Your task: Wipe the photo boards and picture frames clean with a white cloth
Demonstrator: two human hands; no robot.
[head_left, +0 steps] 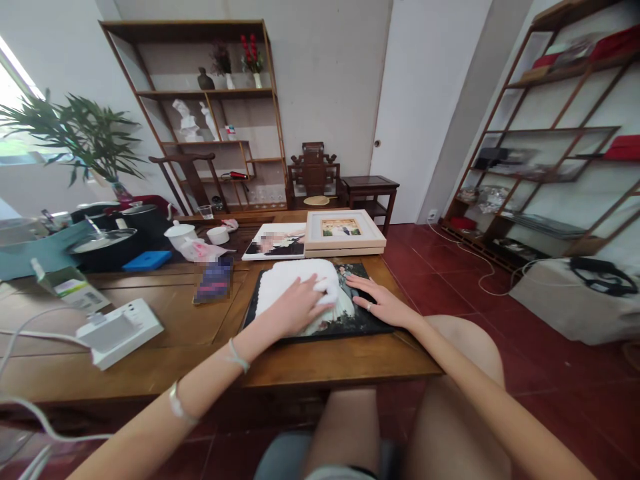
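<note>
A dark photo panel (367, 319) with figures in pale clothing lies flat near the table's front right. My left hand (296, 305) presses on a white cloth (280, 283) spread over the panel's left part, and a fold of the cloth bunches up between thumb and fingers. On the panel's right side, my right hand (376, 301) rests with its fingers stretched out, holding nothing. Just behind the panel stand a light framed photo box (345, 249) and a white-edged photo print (275, 241).
A white power strip (120, 332) with cables, an opened small carton (70, 287), a blue block (147, 261) and a purple packet (214, 280) lie to the left. Pots (103, 250) and white cups (180, 233) stand farther back. The wooden table's (320, 367) right edge is close to my right arm.
</note>
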